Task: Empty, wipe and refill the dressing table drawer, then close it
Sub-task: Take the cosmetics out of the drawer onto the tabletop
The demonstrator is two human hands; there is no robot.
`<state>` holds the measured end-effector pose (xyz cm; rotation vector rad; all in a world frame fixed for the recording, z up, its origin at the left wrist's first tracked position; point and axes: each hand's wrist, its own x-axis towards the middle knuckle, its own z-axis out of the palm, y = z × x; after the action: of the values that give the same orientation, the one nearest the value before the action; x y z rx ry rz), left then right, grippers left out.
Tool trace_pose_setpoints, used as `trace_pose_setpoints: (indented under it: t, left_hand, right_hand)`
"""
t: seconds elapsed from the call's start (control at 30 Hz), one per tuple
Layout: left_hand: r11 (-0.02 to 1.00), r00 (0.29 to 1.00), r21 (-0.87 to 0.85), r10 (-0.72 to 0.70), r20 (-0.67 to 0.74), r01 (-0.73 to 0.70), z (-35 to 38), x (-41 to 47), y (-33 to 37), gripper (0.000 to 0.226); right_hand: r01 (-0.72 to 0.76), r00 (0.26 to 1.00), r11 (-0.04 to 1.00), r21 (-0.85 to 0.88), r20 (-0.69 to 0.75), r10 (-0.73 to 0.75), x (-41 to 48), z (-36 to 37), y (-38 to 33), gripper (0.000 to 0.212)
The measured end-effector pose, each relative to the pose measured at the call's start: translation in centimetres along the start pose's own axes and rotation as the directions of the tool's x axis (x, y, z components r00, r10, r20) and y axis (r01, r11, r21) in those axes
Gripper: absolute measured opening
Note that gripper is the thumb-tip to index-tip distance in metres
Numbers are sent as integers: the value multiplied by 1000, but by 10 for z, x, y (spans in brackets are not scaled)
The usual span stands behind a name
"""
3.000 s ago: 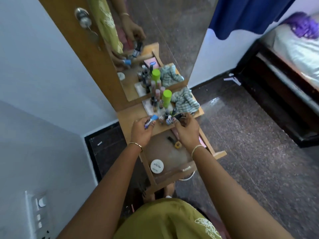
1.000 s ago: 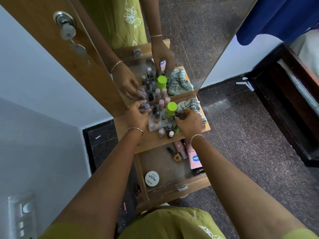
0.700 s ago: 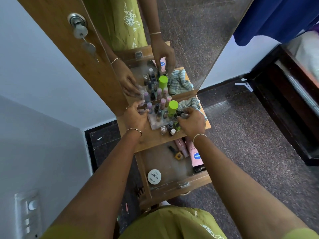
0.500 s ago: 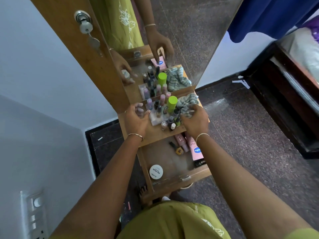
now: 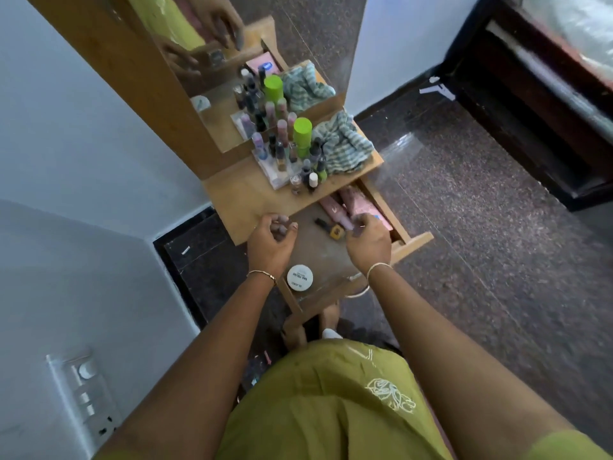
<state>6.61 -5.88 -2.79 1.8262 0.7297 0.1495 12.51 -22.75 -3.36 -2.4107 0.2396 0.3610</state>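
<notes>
As it stands open, the drawer (image 5: pixel 323 257) holds tubes (image 5: pixel 335 210).

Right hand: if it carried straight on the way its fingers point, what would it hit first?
Most likely the pink tubes in the drawer, just ahead of the right hand; whether they touch is unclear.
</notes>
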Motion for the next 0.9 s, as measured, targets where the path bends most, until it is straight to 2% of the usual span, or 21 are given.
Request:
trace_pose_setpoints:
  t: [0.1, 0.27, 0.4, 0.57, 0.73, 0.9]
  left_hand:
    - [1000, 996, 16, -23, 86, 22, 8, -10, -10, 23]
    - [997, 980, 76, -28, 198, 13, 25, -8, -24, 31]
    - [982, 963, 183, -99, 252, 53, 44, 2, -35, 36]
    - [944, 935, 322, -172, 309, 67, 67, 13, -50, 43]
    - [946, 915, 277, -254, 314, 168, 81, 22, -65, 42]
    - [934, 906, 271, -310, 288, 234, 82, 28, -75, 44]
  right_hand:
    - [-38, 997, 995, -91, 64, 44, -10, 12, 18, 27]
    - [39, 990, 974, -224, 139, -8, -6, 20, 36, 30]
    - [192, 962, 921, -338, 253, -108, 8, 29, 40, 33]
    - [411, 886, 791, -452, 402, -231, 27, 53, 39, 51]
    - [487, 871, 623, -612, 394, -294, 41, 78, 43, 51]
    - [453, 891, 632, -629, 344, -297, 46, 93, 37, 43]
